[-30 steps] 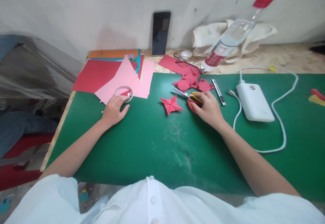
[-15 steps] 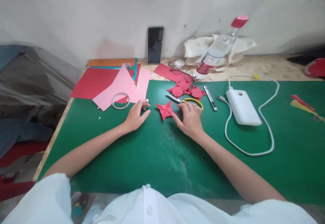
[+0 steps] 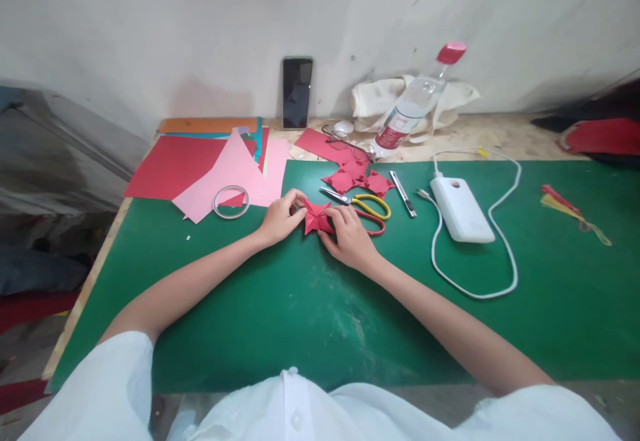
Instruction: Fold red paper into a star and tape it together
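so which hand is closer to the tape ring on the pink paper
Left. The left hand lies just right of the tape ring, not touching it; the right hand is farther right, beyond the red folded star.

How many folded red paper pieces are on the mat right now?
3, possibly more hidden: one folded red star between the left hand and right hand, and two overlapping folded pieces behind the scissors.
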{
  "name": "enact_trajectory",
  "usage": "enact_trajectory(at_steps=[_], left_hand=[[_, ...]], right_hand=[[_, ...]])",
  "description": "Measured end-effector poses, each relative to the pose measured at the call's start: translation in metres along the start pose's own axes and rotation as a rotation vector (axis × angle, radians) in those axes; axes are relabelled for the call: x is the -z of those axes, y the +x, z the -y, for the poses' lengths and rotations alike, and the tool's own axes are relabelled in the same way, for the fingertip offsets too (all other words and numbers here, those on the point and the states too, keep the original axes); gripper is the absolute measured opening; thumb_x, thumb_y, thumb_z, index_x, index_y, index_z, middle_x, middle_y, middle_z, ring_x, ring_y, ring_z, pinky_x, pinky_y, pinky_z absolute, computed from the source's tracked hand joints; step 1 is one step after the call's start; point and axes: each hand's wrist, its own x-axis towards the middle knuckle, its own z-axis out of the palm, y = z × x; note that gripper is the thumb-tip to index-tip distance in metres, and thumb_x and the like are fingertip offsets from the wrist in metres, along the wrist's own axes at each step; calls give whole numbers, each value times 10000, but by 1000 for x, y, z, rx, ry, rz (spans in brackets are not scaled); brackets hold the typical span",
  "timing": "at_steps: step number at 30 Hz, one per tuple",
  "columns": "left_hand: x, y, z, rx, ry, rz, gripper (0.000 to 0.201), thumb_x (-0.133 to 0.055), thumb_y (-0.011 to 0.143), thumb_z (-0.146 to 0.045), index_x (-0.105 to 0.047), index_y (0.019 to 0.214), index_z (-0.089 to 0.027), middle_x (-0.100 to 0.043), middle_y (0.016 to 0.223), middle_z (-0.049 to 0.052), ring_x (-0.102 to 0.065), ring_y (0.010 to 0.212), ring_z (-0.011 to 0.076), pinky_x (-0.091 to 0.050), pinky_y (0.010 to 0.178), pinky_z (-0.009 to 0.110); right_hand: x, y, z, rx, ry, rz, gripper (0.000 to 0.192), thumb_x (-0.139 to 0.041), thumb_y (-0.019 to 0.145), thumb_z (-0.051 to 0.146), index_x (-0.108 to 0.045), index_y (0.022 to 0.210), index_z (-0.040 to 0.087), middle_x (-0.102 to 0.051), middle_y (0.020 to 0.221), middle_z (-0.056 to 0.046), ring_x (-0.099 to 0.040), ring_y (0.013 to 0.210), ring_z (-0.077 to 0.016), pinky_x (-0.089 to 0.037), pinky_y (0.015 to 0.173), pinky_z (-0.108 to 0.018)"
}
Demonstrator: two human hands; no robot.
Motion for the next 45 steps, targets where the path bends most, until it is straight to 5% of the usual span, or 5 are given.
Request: enact_trajectory(at_steps=[8,14,21,39,45], left_hand=[[0,-2,5,-6,-82,-111,218,-656,801,-107,-560,979,-190,-683,786,-33,-628,689,88,-462,687,213],[0,-6,8,-103,-141,-122,232,-701,813,-192,-582,1012,-200,-665,738,-38,-575,592,77,-409,577,198],[8,-7,5,-272,-165,-305,67,-685,840,-243,-668,878,-191,-611,1114,53,-585,885,110,-477,759,248],[9,-5,4,-102,-319,83,372,-710,823,-516,-588,993,-208,-640,807,-12,-609,763,103,-496,741,237],[10,-2,3,-108,-338,127,391,-692,826,-571,-612,866,-191,-620,814,5,-577,762,112,-493,734,255]], right_hand=[[-24,28,0,-243,436,-237,154,-522,957,359,-465,1042,244,-597,1002,-62,-613,900,-199,-561,838,-393],[-26,30,-1,-355,725,-285,325,-677,859,418,-445,1035,274,-637,925,-9,-663,860,-173,-577,797,-338],[-14,30,-4,-395,844,-199,298,-742,794,397,-601,1006,243,-713,932,-29,-700,902,-195,-587,853,-363],[-10,29,-4,-234,678,-84,237,-623,852,331,-735,1009,193,-772,887,-32,-705,781,-168,-580,738,-314],[-7,28,4,-140,405,-178,192,-626,861,278,-738,1004,215,-716,1060,-97,-635,1058,-267,-473,992,-485]])
